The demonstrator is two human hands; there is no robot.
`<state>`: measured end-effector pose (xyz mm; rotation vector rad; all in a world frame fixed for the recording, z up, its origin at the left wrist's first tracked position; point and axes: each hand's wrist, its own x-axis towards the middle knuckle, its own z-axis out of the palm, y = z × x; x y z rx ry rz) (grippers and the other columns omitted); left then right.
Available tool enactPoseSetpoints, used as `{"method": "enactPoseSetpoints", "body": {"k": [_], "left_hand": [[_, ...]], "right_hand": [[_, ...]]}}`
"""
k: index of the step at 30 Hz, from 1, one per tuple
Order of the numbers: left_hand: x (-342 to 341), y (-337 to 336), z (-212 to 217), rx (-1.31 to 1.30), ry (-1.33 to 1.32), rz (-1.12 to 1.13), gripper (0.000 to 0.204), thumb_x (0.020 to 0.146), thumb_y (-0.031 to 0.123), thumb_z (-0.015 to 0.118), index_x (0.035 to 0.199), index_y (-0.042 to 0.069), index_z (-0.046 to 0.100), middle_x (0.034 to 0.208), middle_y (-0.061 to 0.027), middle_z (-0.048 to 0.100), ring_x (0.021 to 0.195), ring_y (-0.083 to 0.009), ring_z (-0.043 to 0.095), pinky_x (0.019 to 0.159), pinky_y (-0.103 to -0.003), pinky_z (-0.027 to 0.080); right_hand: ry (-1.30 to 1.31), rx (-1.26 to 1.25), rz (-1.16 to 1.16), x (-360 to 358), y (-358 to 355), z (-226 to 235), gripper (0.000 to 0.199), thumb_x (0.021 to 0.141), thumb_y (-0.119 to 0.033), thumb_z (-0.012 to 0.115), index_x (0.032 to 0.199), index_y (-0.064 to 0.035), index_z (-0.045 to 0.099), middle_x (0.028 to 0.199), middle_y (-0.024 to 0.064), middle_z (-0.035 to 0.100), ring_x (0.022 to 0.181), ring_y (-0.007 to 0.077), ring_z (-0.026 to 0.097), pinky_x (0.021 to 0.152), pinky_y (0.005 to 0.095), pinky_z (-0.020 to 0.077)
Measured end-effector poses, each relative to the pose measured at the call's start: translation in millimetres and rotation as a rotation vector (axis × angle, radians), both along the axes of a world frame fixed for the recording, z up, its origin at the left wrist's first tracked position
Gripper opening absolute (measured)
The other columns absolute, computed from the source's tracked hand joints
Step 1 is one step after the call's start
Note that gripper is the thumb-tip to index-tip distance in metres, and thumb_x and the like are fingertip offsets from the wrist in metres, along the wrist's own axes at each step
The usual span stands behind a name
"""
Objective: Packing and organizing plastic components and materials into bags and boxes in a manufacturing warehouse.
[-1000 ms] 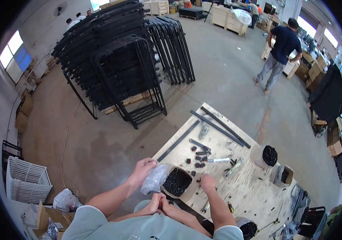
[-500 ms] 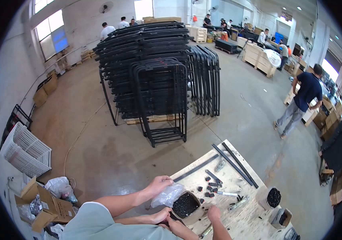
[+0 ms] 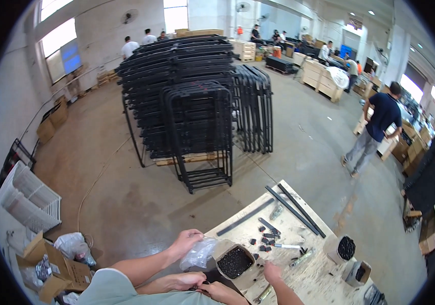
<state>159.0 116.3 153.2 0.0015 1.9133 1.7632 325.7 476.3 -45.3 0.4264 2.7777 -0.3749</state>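
My left hand (image 3: 187,243) reaches from a pale grey-green sleeve (image 3: 113,279) and grips a clear plastic bag (image 3: 198,255), which hangs beside an open carton of small black parts (image 3: 235,262). On the carton's right, my right hand (image 3: 272,273) is closed low over the wooden tabletop, its fingertips pinched; what they hold is too small to tell. Between my arms, another left hand (image 3: 189,279) and right hand (image 3: 217,292) meet around a small black piece, mostly hidden by their fingers. These two look like another person's hands; that person's body is hidden.
Several black pieces (image 3: 266,240), a white-handled tool (image 3: 287,246) and long black strips (image 3: 295,211) lie on the wooden table (image 3: 304,284). Two containers of black parts (image 3: 346,249) (image 3: 361,273) stand right. Beyond rises a stack of black metal frames (image 3: 177,101); a person (image 3: 380,119) stands right.
My left hand and the bag have shifted left, away from the carton. The pair of hands on the black piece has also moved left. The whole view has swung slightly; my right hand stays near the carton.
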Motion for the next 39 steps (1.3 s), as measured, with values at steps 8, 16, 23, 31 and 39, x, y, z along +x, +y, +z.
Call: {"method": "enactPoseSetpoints", "body": {"k": [8, 16, 23, 31, 39], "left_hand": [[13.8, -52.1, 15.8, 0.0, -0.046, 0.164, 0.019, 0.085, 0.017, 0.059, 0.094, 0.0, 0.062, 0.082, -0.0042, 0.061, 0.077, -0.0125, 0.056, 0.07, -0.027, 0.046], [16.7, -80.1, 18.7, 0.034, -0.082, 0.151, 0.016, 0.085, 0.016, 0.06, 0.091, 0.001, 0.062, 0.081, -0.0041, 0.06, 0.075, -0.0126, 0.056, 0.069, -0.028, 0.046], [-13.3, -69.8, 49.8, -0.029, -0.07, 0.093, 0.014, 0.086, 0.015, 0.058, 0.089, 0.002, 0.062, 0.08, -0.0027, 0.059, 0.075, -0.011, 0.055, 0.069, -0.026, 0.045], [-65.8, -72.4, 96.9, 0.012, -0.018, -0.144, 0.018, 0.089, 0.019, 0.055, 0.091, 0.003, 0.061, 0.081, -0.0017, 0.059, 0.074, -0.0099, 0.054, 0.067, -0.024, 0.044], [-118.1, -36.0, 134.5, 0.169, -0.061, -0.379, 0.022, 0.094, 0.021, 0.048, 0.093, 0.001, 0.057, 0.08, -0.0056, 0.059, 0.07, -0.0125, 0.058, 0.062, -0.025, 0.049]], "right_hand": [[-0.101, 0.086, 0.334, -10.0, -25.1, 13.1, 0.019, 0.09, -0.019, 0.041, 0.101, -0.0071, 0.051, 0.087, 0.0137, 0.067, 0.077, 0.0303, 0.067, 0.063, 0.0423, 0.0537], [-0.151, -0.171, 0.014, -5.8, -45.7, 26.7, 0.028, 0.09, -0.032, 0.048, 0.104, -0.0084, 0.055, 0.092, 0.0199, 0.065, 0.085, 0.0363, 0.064, 0.073, 0.0466, 0.0501], [0.045, -0.219, -0.151, -10.8, -70.0, -7.2, 0.028, 0.089, -0.029, 0.042, 0.103, -0.006, 0.053, 0.093, 0.0229, 0.063, 0.087, 0.0418, 0.061, 0.076, 0.0509, 0.0479], [0.052, -0.311, -0.556, -34.4, -110.3, 83.1, 0.024, 0.086, -0.018, 0.049, 0.103, -0.0008, 0.05, 0.091, 0.0225, 0.065, 0.086, 0.0383, 0.064, 0.073, 0.0481, 0.0503], [0.378, -0.375, -0.786, -83.0, -157.1, 122.5, 0.028, 0.083, -0.02, 0.048, 0.093, 0.004, 0.059, 0.086, 0.0245, 0.064, 0.075, 0.0366, 0.064, 0.07, 0.043, 0.0504]]}}
